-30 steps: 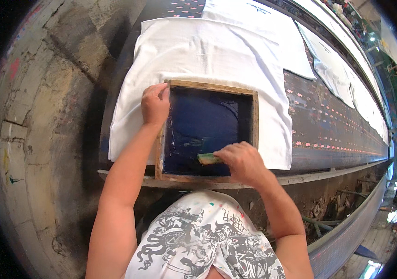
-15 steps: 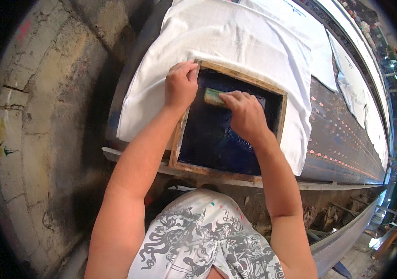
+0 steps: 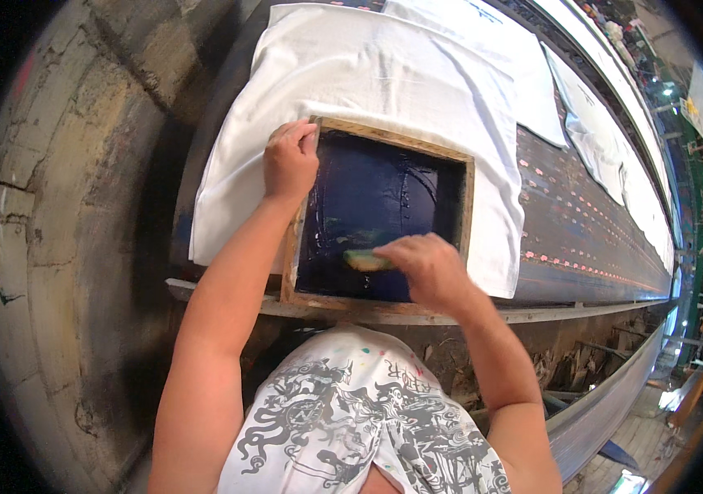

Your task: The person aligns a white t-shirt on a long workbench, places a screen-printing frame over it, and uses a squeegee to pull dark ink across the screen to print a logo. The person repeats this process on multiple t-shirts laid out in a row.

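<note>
A wooden-framed printing screen (image 3: 469, 202) lies flat on a white T-shirt (image 3: 384, 70). Its mesh is dark blue and wet-looking, with streaks across it. Closed round the frame's far left corner is my left hand (image 3: 292, 160). My right hand (image 3: 430, 267) grips a squeegee (image 3: 365, 261) with a greenish-yellow wooden handle, low in the screen near the side closest to me. The squeegee's lower edge rests on the mesh and my fingers cover its right part.
The long dark table (image 3: 590, 239) carries rows of small pinkish marks. More white shirts (image 3: 594, 123) lie along it to the right. A pale rail (image 3: 565, 313) runs along the near edge. At the left stands a rough, cracked wall (image 3: 63, 214).
My right hand has drawn the squeegee from the far part of the screen toward me. My left hand still holds the corner. The whole view has shifted slightly.
</note>
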{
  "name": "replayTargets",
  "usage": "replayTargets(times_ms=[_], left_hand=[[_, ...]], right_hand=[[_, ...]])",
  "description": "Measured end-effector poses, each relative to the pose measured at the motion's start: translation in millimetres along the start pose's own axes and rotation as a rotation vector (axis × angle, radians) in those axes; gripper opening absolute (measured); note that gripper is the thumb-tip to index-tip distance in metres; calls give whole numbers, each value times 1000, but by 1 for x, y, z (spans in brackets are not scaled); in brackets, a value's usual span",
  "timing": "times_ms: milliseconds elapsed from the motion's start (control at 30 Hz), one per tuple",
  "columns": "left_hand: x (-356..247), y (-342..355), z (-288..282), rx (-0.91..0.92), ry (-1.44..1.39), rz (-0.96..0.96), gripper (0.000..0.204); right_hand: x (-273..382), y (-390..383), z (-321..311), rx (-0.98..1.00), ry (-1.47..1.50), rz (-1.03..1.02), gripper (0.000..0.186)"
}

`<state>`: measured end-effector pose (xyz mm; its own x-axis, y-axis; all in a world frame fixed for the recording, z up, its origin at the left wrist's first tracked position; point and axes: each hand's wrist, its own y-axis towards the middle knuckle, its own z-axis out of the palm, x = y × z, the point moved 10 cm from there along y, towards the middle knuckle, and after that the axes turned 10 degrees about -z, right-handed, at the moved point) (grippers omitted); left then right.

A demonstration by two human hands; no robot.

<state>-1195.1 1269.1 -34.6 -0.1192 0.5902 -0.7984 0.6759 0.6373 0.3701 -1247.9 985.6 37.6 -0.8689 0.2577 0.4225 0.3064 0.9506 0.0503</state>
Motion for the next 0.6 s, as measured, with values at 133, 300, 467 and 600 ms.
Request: replayTargets(times_ms=[133, 300, 467, 600], left_hand=[[0, 0, 2, -6, 24, 27, 15], [-4, 0, 1, 9, 32, 41, 16], [-2, -3, -2, 22, 58, 13, 17], [-6, -2, -3, 32, 36, -50, 15]], right_hand=[[-63, 15, -42, -115, -140, 65, 56], [-129, 34, -54, -177, -127, 190, 67], [-94, 8, -26, -208, -165, 89, 61], [-39, -38, -2, -210, -163, 46, 56]])
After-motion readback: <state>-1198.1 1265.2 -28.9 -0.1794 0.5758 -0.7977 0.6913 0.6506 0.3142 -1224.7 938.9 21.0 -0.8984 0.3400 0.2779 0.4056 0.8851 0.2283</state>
